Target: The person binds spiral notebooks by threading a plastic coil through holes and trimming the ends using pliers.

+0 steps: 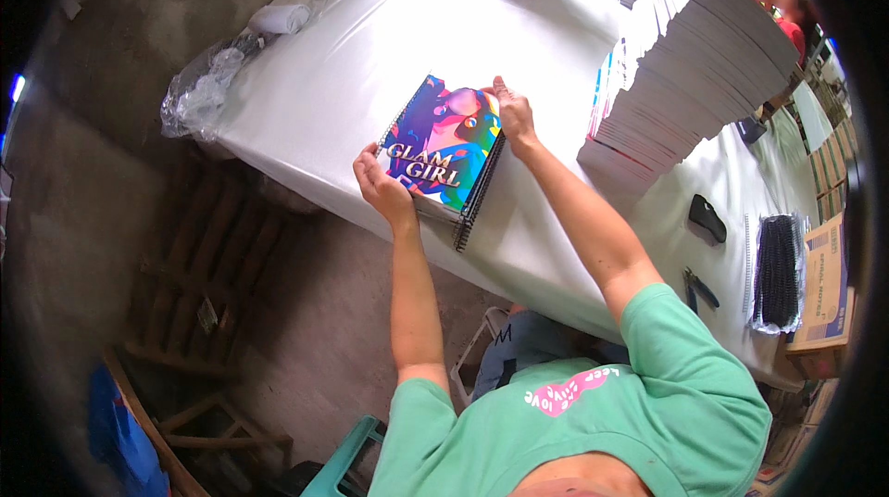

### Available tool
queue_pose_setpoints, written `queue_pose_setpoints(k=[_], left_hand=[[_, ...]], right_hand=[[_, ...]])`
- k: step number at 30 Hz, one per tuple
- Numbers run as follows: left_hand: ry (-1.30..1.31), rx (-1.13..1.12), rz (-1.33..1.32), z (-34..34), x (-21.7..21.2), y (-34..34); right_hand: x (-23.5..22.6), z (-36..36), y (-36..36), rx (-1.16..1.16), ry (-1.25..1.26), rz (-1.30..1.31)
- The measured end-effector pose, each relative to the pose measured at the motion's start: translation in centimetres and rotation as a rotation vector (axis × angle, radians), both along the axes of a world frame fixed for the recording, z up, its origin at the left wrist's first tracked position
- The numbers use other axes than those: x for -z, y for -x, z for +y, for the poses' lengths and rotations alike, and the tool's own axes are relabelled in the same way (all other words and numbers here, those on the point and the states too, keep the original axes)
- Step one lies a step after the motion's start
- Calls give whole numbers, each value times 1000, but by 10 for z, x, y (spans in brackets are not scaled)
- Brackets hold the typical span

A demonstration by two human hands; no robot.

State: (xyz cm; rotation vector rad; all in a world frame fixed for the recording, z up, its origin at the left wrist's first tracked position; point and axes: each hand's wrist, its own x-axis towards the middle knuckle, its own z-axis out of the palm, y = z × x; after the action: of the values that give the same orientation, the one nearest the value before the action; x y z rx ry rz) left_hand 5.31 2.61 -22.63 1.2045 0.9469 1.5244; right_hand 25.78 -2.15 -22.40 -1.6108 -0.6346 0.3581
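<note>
A small stack of spiral notebooks [435,140] with a colourful printed cover on top lies near the front edge of the white-covered table [343,62]. Black spiral coils [474,205] run along its right side, and another coil shows at the left. My left hand [382,187] grips the lower left edge, fingers bent around the side. At the upper right edge, my right hand [514,115] holds the stack with the thumb up; its other fingers are partly hidden. How many notebooks are under the top one I cannot tell.
Tall leaning stacks of paper [685,80] rise at the right. Beyond my right arm lie cutting pliers [701,289], a small black object [707,219], bagged black coils [776,273] and a cardboard box [824,279]. Crumpled plastic [208,89] hangs at the left corner. A person in red [792,32] stands far right.
</note>
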Motion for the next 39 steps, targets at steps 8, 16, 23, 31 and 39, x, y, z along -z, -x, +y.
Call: queue_pose_setpoints(k=[8,16,23,31,39], left_hand=[[-91,-116,-117,2,10,-5],[-43,-87,93,-1,5,-7],[-553,-118,-103,-48,-107,-26],[-1071,471,151,-144,-246,-187],[-1098,567,197,-146,-267,-224]], right_hand=[[2,7,16,230,-97,44],[-14,-15,11,203,149,-393],[-222,-207,43,115,-411,-1237],[-318,-323,-153,347,102,-353],[-350,-320,-172,52,458,-218]])
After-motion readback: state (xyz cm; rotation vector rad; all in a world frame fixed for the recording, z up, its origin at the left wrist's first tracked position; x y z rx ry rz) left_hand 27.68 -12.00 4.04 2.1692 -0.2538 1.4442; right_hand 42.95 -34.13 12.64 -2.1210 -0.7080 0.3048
